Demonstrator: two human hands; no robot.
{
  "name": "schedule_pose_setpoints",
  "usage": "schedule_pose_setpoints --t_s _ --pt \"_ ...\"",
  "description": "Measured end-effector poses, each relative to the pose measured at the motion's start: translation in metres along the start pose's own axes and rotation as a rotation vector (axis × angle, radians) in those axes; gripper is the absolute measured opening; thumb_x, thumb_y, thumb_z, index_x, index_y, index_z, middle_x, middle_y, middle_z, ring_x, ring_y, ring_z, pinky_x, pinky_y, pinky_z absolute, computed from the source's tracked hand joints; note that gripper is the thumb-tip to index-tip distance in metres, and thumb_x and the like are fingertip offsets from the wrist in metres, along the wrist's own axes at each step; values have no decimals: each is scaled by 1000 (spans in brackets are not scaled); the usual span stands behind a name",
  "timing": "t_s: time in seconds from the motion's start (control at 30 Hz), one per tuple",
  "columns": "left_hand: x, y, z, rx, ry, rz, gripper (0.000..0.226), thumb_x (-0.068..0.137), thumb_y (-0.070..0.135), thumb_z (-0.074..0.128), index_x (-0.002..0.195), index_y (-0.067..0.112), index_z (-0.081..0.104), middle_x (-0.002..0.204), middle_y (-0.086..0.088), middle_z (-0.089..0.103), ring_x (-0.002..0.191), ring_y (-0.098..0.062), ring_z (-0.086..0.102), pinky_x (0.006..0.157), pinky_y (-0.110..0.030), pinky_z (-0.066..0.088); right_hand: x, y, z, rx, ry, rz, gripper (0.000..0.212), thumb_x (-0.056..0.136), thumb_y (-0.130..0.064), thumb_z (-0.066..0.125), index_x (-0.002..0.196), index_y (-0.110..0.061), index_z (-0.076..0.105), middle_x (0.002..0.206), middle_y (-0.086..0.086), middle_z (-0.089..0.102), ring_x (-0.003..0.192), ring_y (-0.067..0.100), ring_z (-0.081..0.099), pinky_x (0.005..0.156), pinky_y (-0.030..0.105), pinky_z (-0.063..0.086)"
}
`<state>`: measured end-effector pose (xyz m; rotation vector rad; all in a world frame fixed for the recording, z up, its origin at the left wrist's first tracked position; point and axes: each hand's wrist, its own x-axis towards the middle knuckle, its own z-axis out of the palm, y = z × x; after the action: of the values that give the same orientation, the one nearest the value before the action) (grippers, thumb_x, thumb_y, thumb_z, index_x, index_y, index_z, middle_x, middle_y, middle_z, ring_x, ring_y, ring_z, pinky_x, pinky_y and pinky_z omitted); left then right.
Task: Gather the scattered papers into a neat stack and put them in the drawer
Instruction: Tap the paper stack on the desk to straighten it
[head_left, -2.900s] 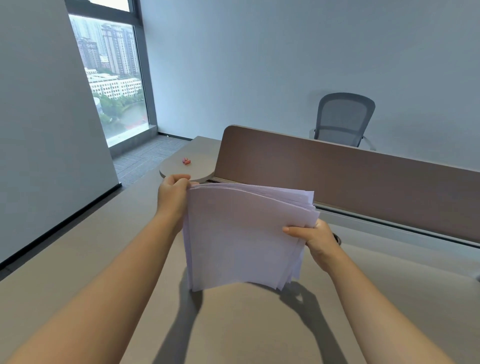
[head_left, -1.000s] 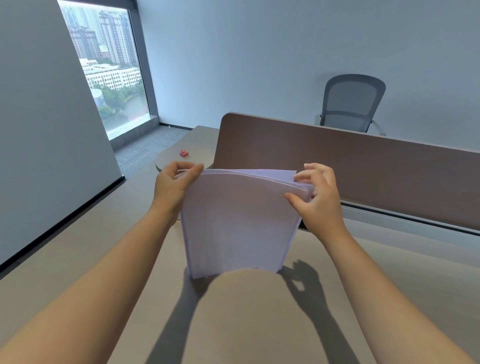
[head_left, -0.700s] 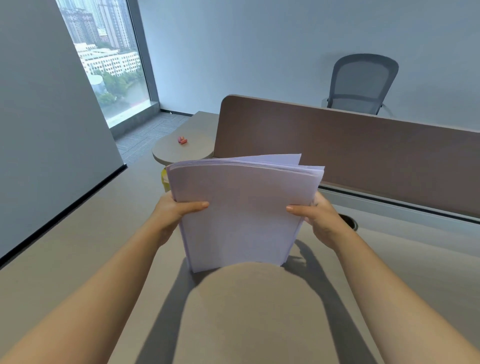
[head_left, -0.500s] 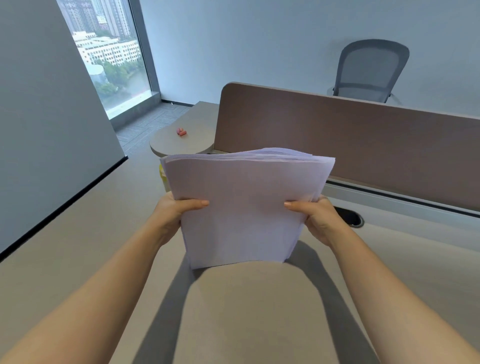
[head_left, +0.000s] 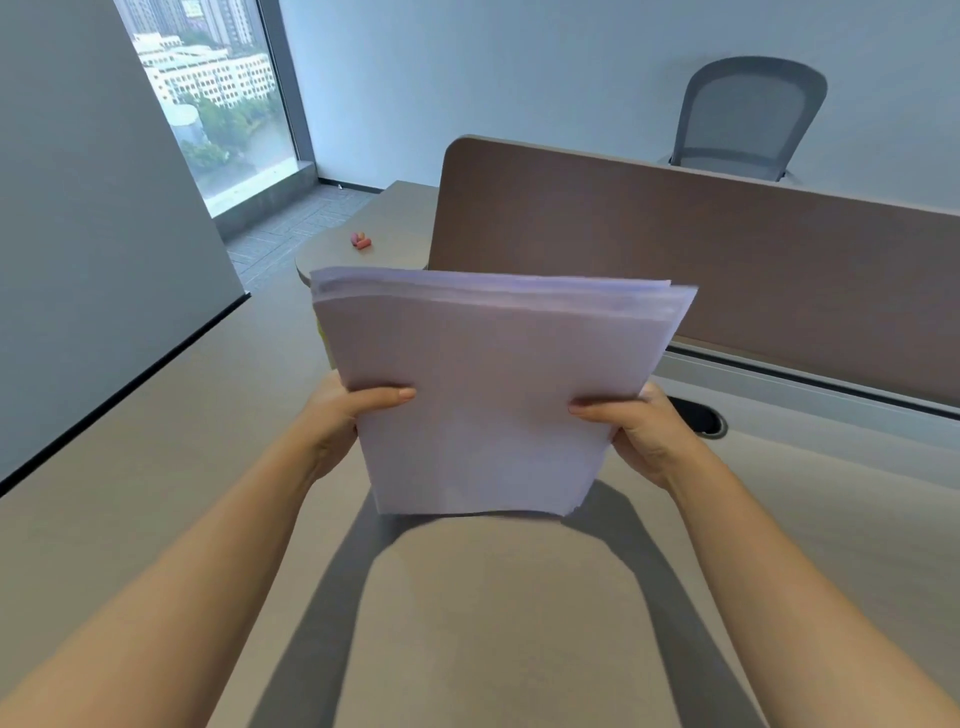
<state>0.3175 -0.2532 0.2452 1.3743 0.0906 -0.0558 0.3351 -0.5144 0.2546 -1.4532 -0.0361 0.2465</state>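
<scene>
stack (head_left: 488, 395) upright on desk (head_left: 156, 467) | L hand (head_left: 337, 415) + R hand (head_left: 644, 431) clasp its sides | risk: sheets fan/slip if we ease off, top edges uneven | drawer not seen

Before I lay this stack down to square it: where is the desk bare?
Bare desk lies right under the paper stack, between both forearms, and leftward to the grey wall panel. Tighter on the right: the cable hole sits behind the right hand, below the brown divider.
</scene>
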Motion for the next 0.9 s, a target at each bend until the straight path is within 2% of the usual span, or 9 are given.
schedule_pose_setpoints --t_s 0.17,0.3,0.43,0.5,0.57,0.63,0.7,0.8,0.9 --pt "-12 -10 1 21 -11 -12 50 37 10 72 84 19 62 65 14 75 62 1 70 59 -15 56 -12 12 1 -44 -11 -8 37 67 22 60 71 -14 63 58 -10 71 72 14 62 67 19 54" --pt "-11 -9 6 3 8 -11 54 32 20 73 85 19 63 68 14 76 65 0 71 62 -17 56 -12 9 10 -18 20 -49 34 67 19 62 70 -15 64 57 -11 71 62 7 66 65 20 53" --pt "-13 -2 3 54 -4 -31 51 32 15 72 81 20 61 59 16 73 59 3 67 65 -23 51 -14 -5 5 -26 -32 -48 33 68 18 60 73 -14 66 60 -9 72 63 8 67 65 22 55" --pt "-18 -6 4 92 -28 -104 47 41 5 72 83 21 60 60 16 73 66 -3 68 60 -17 54 -19 -2 5 -61 -33 23 30 70 16 61 74 -13 65 69 -5 72 73 15 65 73 26 53" --pt "-22 -12 10 121 -11 -144 40 51 -2 69 86 16 61 69 11 73 81 -15 63 64 -19 54 -22 5 7 -51 -4 83 28 71 13 62 78 -14 65 82 3 69 82 21 63 79 31 50" --pt "-22 -16 20 161 84 -157 41 63 -13 70 98 4 61 82 2 65 94 -22 56 71 -26 49 -23 6 13 -23 21 99 27 73 12 61 80 -14 64 85 4 67 81 21 63 79 31 50" --pt "-19 -17 27 239 192 -156 38 77 -12 61 114 -4 58 94 -4 60 97 -21 52 67 -25 45 -19 4 19 -28 52 118 22 75 10 60 89 -8 62 94 8 67 87 25 63 84 35 50" --pt "-11 -12 24 462 268 -101 24 81 -3 60 105 -4 65 95 -9 59 92 -22 53 72 -33 45 -10 -3 23 -187 204 95 47 76 1 65 120 -2 47 121 15 57 109 30 56 91 37 44" --pt "-8 8 15 858 243 40 16 83 4 58 92 -4 68 94 -20 66 87 -21 53 73 -27 37 -5 -19 25 -500 400 -81 85 75 -10 69 143 -11 19 148 11 27 134 27 31 107 38 30"
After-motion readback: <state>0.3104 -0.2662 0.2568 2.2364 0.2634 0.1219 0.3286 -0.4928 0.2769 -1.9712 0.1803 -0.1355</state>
